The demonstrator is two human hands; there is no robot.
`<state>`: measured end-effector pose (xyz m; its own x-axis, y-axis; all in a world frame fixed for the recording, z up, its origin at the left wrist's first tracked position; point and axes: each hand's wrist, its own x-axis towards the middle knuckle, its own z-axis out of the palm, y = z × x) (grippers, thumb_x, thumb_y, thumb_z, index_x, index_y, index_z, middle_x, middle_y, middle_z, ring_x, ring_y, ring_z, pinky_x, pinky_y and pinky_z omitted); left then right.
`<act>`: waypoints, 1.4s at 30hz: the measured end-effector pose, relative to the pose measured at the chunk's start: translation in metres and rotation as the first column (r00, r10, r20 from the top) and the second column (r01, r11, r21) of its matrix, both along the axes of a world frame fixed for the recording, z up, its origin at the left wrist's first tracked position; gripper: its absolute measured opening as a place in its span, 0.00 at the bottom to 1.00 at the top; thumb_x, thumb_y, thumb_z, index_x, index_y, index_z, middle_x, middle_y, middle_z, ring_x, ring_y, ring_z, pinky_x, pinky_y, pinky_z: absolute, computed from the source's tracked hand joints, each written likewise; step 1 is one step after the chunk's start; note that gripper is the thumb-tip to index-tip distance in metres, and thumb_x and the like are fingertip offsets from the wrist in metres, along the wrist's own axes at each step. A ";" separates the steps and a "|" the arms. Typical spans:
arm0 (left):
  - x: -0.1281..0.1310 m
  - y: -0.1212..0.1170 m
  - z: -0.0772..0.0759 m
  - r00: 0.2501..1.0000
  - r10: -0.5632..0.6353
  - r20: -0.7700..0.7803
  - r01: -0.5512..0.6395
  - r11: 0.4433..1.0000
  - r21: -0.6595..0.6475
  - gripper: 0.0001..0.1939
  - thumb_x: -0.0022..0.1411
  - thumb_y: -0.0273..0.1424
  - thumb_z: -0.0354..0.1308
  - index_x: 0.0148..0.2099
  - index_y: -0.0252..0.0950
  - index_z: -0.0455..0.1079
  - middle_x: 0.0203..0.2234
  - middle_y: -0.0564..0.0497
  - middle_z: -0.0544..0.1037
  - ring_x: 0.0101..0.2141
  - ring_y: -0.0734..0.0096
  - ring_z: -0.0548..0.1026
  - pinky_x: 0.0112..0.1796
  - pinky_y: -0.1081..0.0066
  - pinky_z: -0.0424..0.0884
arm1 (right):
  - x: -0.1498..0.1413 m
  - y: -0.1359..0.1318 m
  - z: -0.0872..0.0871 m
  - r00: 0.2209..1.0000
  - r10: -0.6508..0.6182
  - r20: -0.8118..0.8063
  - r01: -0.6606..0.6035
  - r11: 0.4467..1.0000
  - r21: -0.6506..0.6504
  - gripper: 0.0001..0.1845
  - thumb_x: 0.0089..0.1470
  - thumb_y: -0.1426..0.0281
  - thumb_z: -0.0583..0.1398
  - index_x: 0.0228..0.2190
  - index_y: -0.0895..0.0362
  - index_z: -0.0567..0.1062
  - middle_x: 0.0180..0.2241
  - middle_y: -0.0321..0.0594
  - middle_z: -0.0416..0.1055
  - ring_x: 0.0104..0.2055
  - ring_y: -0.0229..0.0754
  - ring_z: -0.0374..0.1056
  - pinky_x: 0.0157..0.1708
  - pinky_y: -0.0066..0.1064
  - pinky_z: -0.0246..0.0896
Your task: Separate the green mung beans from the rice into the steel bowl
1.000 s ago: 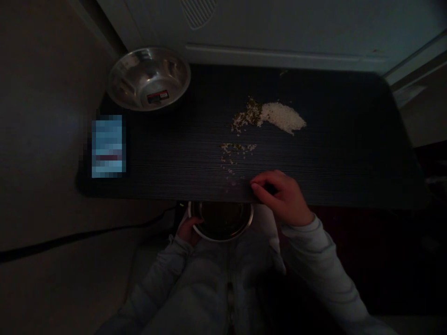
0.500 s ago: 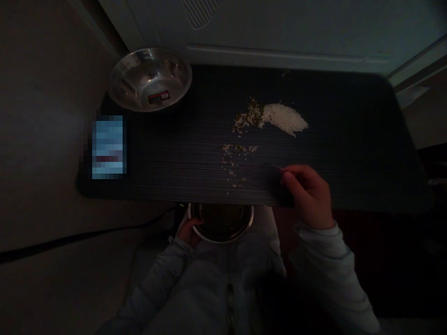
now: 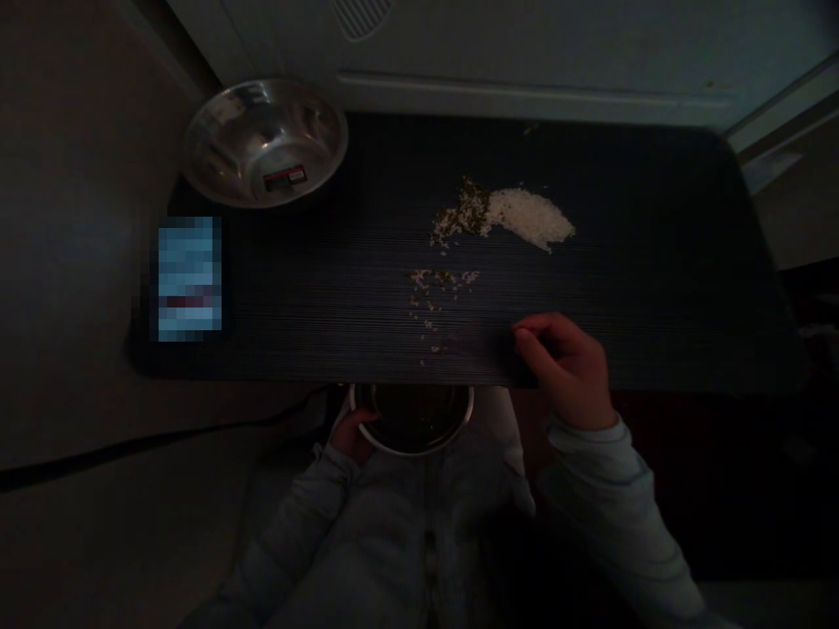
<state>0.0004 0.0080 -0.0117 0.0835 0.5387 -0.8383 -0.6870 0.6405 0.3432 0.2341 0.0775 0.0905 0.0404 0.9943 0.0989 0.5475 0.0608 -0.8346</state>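
Note:
My left hand (image 3: 350, 435) is closed on the left rim of a metal bowl (image 3: 419, 452), its thumb over the edge. The bowl sits at my lap, partly under the table's front edge, and its inside is dark. Just above the tabletop, near the front edge, my right hand (image 3: 567, 367) has thumb and forefinger pinched together; what they hold, if anything, I cannot make out. Loose rice and green grains (image 3: 442, 278) lie scattered to its left. Farther back is a pile of white rice (image 3: 530, 217), joined on its left by a mixed heap of rice and dark green grains (image 3: 467, 210).
A large steel bowl (image 3: 315, 166) with a dark and red label inside stands at the table's back left. In front of it lies a lit, blurred-out screen (image 3: 190, 279). The dark table (image 3: 669, 262) backs onto a pale panel (image 3: 557, 52). A black strap (image 3: 197, 434) runs off at left.
My right hand has shifted slightly left and toward me, and the thin tip that showed at its fingers is out of sight. The left hand keeps its hold; the whole view has shifted slightly.

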 end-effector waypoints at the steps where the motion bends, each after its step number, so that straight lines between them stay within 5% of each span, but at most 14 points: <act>1: 0.000 0.000 0.000 1.000 -0.002 0.006 0.002 1.000 -0.002 0.17 0.35 0.20 0.51 0.30 0.37 0.72 0.25 0.51 0.78 0.39 0.55 0.70 0.40 0.60 0.65 | 0.000 0.000 0.000 1.000 -0.003 0.007 0.003 1.000 0.001 0.04 0.45 0.70 0.54 0.26 0.56 0.68 0.21 0.33 0.64 0.24 0.34 0.60 0.25 0.27 0.55; 10: 0.001 0.001 0.005 1.000 0.010 0.003 -0.010 1.000 -0.010 0.16 0.35 0.20 0.50 0.29 0.36 0.72 0.24 0.51 0.78 0.38 0.55 0.70 0.40 0.59 0.64 | -0.002 0.001 -0.004 0.992 -0.123 -0.011 0.123 0.991 0.057 0.03 0.45 0.70 0.54 0.24 0.56 0.67 0.19 0.32 0.62 0.22 0.33 0.58 0.22 0.26 0.53; 20: 0.000 -0.001 0.001 1.000 -0.007 0.027 0.008 0.998 -0.054 0.14 0.35 0.20 0.50 0.27 0.35 0.72 0.22 0.51 0.78 0.37 0.56 0.71 0.40 0.58 0.65 | -0.003 0.003 -0.003 0.996 -0.070 0.051 0.066 0.996 0.064 0.04 0.45 0.70 0.54 0.25 0.56 0.68 0.21 0.32 0.64 0.23 0.33 0.60 0.24 0.26 0.55; 42: -0.001 -0.002 -0.002 1.000 0.002 0.019 -0.002 1.000 0.012 0.17 0.35 0.20 0.51 0.31 0.33 0.71 0.24 0.49 0.78 0.36 0.55 0.71 0.39 0.59 0.65 | -0.002 0.003 -0.005 0.979 -0.202 -0.005 0.201 0.974 0.100 0.03 0.43 0.70 0.54 0.22 0.56 0.67 0.18 0.31 0.60 0.20 0.31 0.56 0.20 0.25 0.51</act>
<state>-0.0007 0.0057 -0.0135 0.0983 0.5490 -0.8300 -0.6949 0.6349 0.3376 0.2320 0.0801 0.0854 0.2382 0.9509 0.1978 0.5615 0.0314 -0.8269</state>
